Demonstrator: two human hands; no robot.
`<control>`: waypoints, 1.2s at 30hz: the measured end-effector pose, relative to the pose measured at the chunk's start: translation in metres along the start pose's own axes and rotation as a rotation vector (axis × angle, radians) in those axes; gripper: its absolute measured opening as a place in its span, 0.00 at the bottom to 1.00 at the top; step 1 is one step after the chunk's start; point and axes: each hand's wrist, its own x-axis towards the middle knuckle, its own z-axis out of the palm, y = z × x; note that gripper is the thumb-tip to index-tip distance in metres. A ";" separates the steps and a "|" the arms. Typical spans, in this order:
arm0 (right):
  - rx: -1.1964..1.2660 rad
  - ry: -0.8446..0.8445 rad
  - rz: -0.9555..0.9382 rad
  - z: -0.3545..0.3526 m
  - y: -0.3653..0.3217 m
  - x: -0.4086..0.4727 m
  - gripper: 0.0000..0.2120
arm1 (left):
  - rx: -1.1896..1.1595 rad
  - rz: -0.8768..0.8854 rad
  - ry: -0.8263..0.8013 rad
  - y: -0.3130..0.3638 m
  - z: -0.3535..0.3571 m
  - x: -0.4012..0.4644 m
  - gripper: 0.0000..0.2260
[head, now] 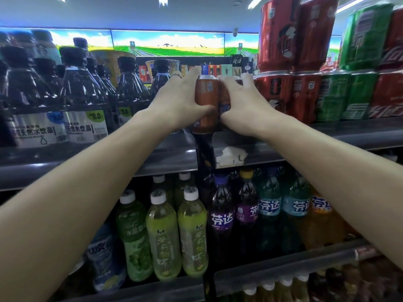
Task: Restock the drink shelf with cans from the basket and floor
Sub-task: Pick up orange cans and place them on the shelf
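Orange cans point(206, 101) are sitting at the front edge of the upper shelf point(327, 136), one wrapped in the left hand point(178, 99), its neighbour in the right hand point(244, 101). Red cans point(292, 62) and green cans point(349, 83) are already standing stacked to the right, so restocking looks underway; basket and floor are out of view. Below, bottles point(221, 216) are reading 芬达; a tag point(97, 115) is showing 8.0.

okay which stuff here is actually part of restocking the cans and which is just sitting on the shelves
Part of the job:
left hand gripping an orange can
right hand gripping a second can
top shelf
stacked red cans

Just there:
dark bottles
green tea bottles
purple soda bottles
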 end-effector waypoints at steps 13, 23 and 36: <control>-0.099 -0.018 0.057 -0.004 -0.010 -0.005 0.36 | 0.114 -0.082 0.040 0.007 0.014 0.006 0.33; -0.054 -0.010 0.058 -0.009 -0.009 -0.009 0.39 | 0.120 -0.086 0.010 0.014 0.003 0.000 0.38; 0.097 0.110 -0.090 -0.029 0.008 -0.045 0.33 | 0.143 0.159 0.097 0.047 -0.005 -0.042 0.29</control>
